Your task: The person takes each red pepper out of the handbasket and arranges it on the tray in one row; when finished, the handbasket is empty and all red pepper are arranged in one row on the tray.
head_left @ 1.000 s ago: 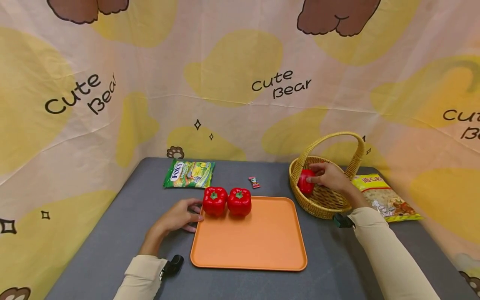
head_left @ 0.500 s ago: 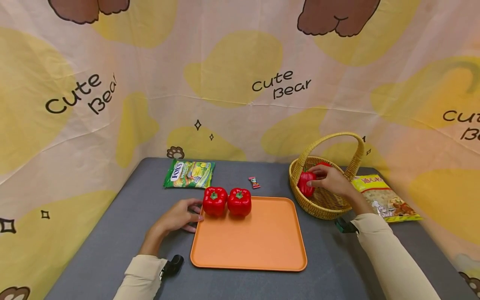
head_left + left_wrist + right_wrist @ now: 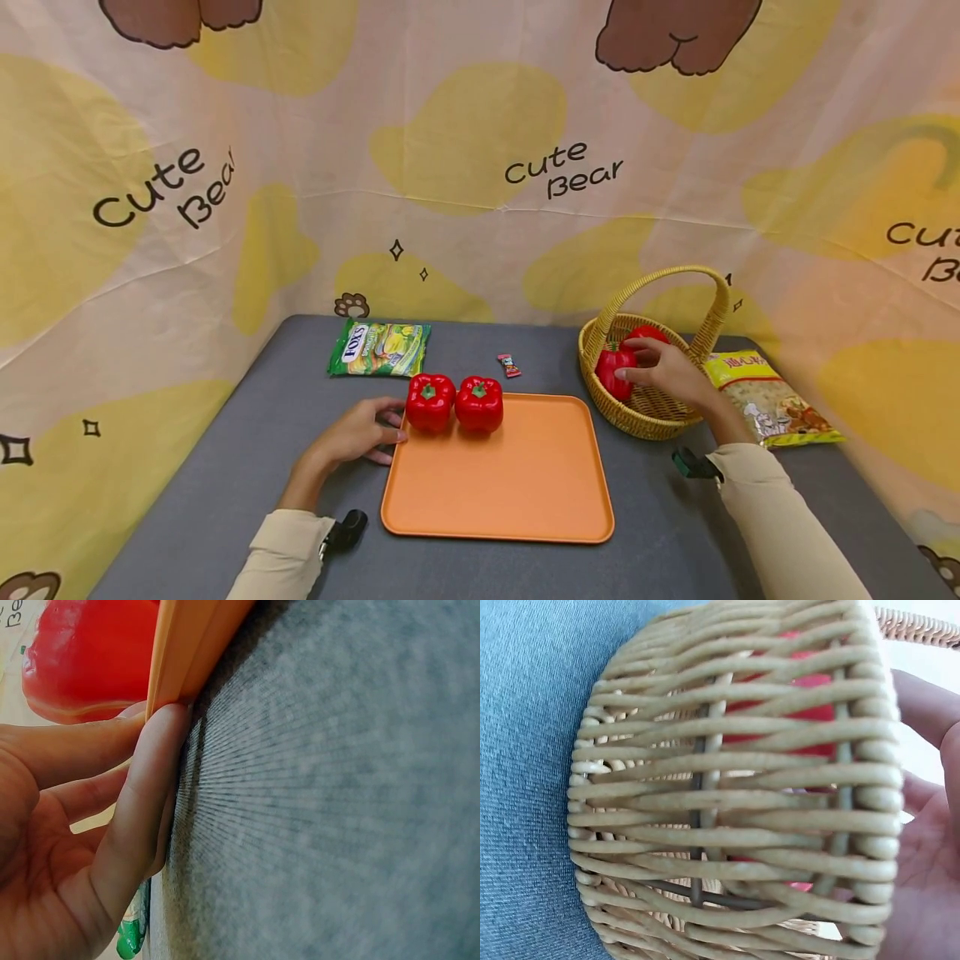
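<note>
My left hand (image 3: 354, 432) pinches the left rim of an orange tray (image 3: 502, 487), thumb above and a finger below in the left wrist view. Two red bell peppers (image 3: 430, 403) stand side by side at the tray's far left corner. Inside the wicker basket (image 3: 637, 423), my right hand (image 3: 671, 377) holds a red bell pepper (image 3: 613, 375) between thumb and fingers. Another red bell pepper (image 3: 649, 333) lies behind that hand, partly hidden. Through the weave in the right wrist view, bits of red pepper (image 3: 787, 735) show.
A green candy bag (image 3: 382, 348) lies at the back left. One small wrapped candy (image 3: 509, 365) sits behind the tray. Beside the basket on the right is a yellow food packet (image 3: 772, 396). The basket's tall handle (image 3: 667, 271) arches over it. Patterned cloth walls enclose the grey table.
My right hand has shifted slightly right and nearer with the pepper, still within the basket. The other pepper behind it has come into view. My left hand and the tray stay put.
</note>
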A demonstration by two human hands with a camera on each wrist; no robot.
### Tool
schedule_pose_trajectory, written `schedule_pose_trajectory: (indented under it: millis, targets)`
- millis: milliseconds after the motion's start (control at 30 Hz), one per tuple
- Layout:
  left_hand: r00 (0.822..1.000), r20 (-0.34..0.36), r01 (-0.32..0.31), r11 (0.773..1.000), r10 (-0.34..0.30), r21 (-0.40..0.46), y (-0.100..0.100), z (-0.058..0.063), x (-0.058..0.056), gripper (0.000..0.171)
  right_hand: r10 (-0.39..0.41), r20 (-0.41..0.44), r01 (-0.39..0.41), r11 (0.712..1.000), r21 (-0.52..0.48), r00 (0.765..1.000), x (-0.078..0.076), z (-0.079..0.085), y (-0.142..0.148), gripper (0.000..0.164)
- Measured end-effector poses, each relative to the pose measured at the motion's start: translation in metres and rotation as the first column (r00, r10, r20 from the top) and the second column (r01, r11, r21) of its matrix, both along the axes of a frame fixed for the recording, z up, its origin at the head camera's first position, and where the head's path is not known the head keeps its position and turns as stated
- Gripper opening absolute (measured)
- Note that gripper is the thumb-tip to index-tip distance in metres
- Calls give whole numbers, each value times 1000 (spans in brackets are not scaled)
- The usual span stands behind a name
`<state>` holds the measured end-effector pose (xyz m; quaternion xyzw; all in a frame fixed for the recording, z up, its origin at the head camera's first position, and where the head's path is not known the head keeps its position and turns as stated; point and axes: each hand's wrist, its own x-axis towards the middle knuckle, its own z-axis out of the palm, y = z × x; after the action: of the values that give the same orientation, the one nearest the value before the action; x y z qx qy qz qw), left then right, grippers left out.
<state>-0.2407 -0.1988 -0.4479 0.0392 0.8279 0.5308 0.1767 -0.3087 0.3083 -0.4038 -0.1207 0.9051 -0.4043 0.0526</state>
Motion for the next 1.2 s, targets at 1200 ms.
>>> schedule_pose_trajectory:
  millis: [1200]
  targets:
    - [1000,-11,30,999,-29,17,-2,1,1,60,51,-155,-84,974,-211,987,79,36,-14,67]
